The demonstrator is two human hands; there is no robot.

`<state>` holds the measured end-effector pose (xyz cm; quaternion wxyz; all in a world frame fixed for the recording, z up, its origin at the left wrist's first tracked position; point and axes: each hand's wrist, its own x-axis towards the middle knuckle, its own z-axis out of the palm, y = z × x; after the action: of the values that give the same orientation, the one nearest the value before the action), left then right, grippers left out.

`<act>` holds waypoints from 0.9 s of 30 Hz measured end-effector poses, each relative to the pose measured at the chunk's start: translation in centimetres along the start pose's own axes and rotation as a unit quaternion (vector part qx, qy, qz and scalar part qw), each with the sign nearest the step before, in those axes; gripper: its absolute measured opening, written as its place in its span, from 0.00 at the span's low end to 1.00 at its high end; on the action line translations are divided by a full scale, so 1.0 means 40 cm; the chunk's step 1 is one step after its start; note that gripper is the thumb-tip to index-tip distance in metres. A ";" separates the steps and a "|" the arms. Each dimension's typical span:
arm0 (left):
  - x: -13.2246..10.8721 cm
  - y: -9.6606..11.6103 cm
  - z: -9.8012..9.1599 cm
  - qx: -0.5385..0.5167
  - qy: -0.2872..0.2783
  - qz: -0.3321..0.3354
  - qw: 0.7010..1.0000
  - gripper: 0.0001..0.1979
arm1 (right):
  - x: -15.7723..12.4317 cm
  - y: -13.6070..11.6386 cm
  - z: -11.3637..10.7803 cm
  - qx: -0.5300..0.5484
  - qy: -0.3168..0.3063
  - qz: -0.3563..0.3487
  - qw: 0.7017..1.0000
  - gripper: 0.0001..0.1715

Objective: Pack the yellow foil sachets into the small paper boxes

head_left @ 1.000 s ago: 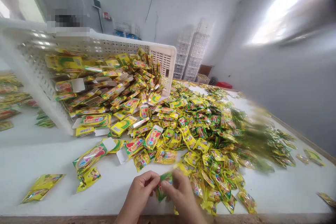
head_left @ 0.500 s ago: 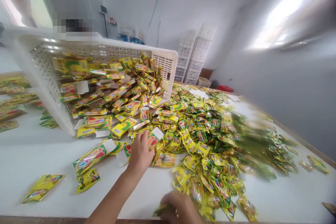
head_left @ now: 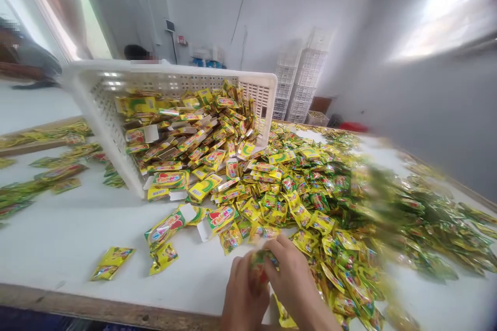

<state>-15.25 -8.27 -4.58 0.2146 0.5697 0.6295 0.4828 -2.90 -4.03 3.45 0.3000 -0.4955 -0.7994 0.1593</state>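
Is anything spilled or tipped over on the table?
Yes. The white basket lies tipped on its side, and yellow boxes spill from its open top onto the table. Beside it, small yellow-green packets lie in a loose heap, some scattered apart.

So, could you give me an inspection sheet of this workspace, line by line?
Surface: white table with a wooden front edge, largely covered.
Job's things: one sachet, pinched between both hands near the front edge.
Clutter: big pile of sachets spreading right; tipped white crate spilling boxes; loose sachets at left.
Grips: left hand and right hand both closed on the sachet.
Cables: one thin cable on the back wall.
Surroundings: stacked crates in the corner; another person far left, blurred.
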 end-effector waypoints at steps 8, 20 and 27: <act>0.003 0.038 -0.079 -0.209 -0.162 -0.121 0.957 0.13 | 0.032 -0.012 -0.118 0.072 -0.213 -0.076 0.972 0.21; -0.001 0.037 -0.124 -0.283 -0.197 -0.132 0.929 0.19 | -0.048 0.012 -0.051 0.214 -0.073 -0.039 0.973 0.10; 0.013 0.058 -0.164 -0.365 -0.249 -0.211 0.872 0.18 | -0.097 0.033 0.035 0.473 -0.148 0.209 0.843 0.17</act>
<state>-19.59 -10.43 0.46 0.6537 0.4057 0.4396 0.4635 -1.60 -6.82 0.39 0.3354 -0.4195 -0.5396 0.6484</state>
